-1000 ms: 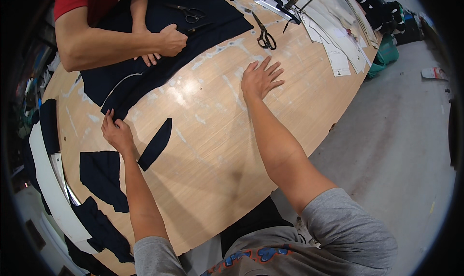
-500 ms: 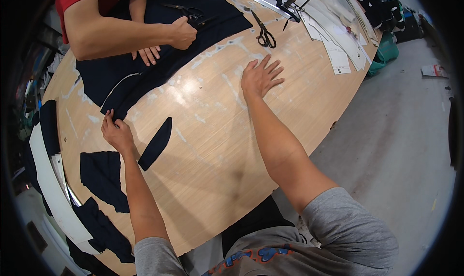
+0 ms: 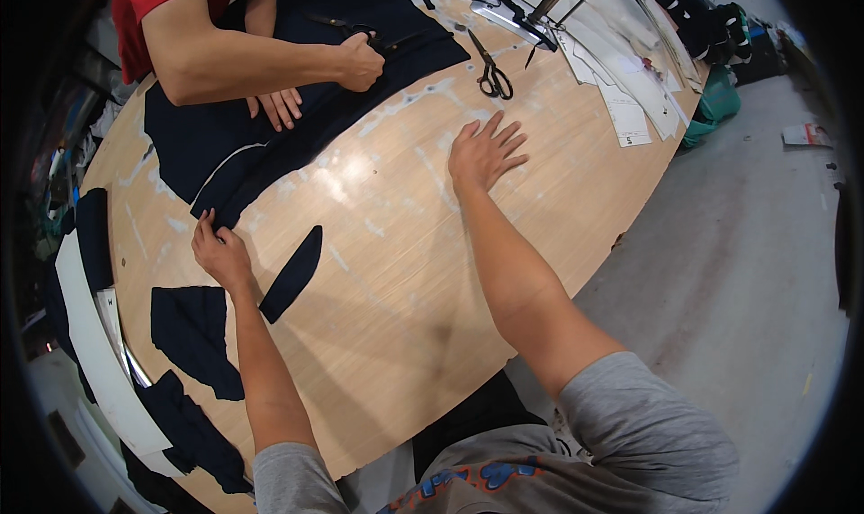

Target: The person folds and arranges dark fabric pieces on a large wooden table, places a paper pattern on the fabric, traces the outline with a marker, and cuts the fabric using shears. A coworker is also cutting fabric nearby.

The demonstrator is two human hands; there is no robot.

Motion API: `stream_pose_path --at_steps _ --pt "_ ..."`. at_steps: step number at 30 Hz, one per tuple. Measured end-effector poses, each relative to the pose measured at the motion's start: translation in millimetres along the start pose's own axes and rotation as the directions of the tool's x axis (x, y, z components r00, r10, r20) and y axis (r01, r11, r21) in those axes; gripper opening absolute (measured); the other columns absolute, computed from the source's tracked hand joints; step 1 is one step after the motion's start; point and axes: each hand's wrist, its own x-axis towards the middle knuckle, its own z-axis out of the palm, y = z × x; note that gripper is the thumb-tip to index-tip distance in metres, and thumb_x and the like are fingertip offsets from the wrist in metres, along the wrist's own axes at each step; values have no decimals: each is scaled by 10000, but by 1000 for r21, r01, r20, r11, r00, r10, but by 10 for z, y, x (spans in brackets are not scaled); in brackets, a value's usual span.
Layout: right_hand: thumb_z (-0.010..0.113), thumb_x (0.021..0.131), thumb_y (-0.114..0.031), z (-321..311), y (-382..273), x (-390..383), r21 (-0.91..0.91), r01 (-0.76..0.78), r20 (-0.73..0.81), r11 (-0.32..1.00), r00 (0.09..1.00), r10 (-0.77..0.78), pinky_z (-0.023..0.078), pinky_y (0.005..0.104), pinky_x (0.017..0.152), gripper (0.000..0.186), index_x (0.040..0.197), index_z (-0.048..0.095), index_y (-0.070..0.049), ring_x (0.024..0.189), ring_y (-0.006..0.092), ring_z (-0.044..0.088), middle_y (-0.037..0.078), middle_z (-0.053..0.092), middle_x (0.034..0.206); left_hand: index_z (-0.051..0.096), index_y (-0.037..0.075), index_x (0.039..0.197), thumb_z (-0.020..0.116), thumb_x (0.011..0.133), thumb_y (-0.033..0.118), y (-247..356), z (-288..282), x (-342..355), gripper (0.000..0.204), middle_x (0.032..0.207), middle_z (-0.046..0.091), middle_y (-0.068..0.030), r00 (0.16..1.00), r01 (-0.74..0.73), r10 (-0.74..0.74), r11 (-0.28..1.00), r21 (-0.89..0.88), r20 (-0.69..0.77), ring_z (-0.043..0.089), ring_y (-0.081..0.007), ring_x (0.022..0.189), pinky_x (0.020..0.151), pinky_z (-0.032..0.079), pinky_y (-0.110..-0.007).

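At far left, a long white curved strip [image 3: 99, 343] lies along the edge of the table [image 3: 405, 244], with a dark cloth bundle [image 3: 93, 235] near its upper end. To its right are two dark cut pieces: a crumpled one [image 3: 200, 428] below and a flatter, roughly four-sided one [image 3: 193, 334] above, the latter beside the person's left forearm.

The left hand [image 3: 220, 255] is at the lower-left corner of the large navy cloth [image 3: 324, 118]. Its fingertips touch that corner; whether finger and thumb pinch the fabric or merely press it down cannot be told. The cloth extends from this hand up and to the right, across the far side of the table. A narrow leaf-shaped dark piece [image 3: 292, 275] lies apart from the cloth, right of the left hand and forearm.

Over the cloth, a co-worker in a red sleeve rests one hand [image 3: 277, 109] on the fabric; the other [image 3: 362, 66] is closed, a dark blade projecting past it. Dark scissors [image 3: 326, 20] lie beside that fist.

The right hand [image 3: 489, 154] is palm down on bare tabletop, fingers spread, below the cloth's right end and not touching it. Black-handled scissors [image 3: 494, 77] lie just beyond its fingertips. At far right, white paper patterns [image 3: 627, 109] overlap near a green bag [image 3: 717, 109].
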Motion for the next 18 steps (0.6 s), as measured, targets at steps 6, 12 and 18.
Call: stream_pose_path --at_steps 6,12,18 --pt "344 1165 -434 6 37 22 -26 2 -20 1000 1000 -3 167 761 1300 677 1737 381 -74 1663 523 261 296 309 1794 781 46 1308 562 959 29 69 24 8 412 1388 755 -111 999 26 -26 1000 -3 21 652 -351 1332 1182 465 -486" --pt "381 1152 -453 84 -9 19 -36 7 -60 999 998 -9 201 775 1281 681 1728 411 -90 1649 520 299 292 359 1773 778 29 1288 588 918 10 -118 53 3 416 1372 753 -160 999 -42 42 999 -27 -24 674 -389 1291 1142 500 -486" --pt "401 1155 -456 148 43 10 -41 9 -67 999 998 -12 207 784 1270 675 1721 414 -90 1642 523 303 303 357 1767 771 39 1287 587 918 13 13 -14 58 414 1350 763 -154 999 -40 40 999 -11 -9 671 -393 1283 1137 509 -493"
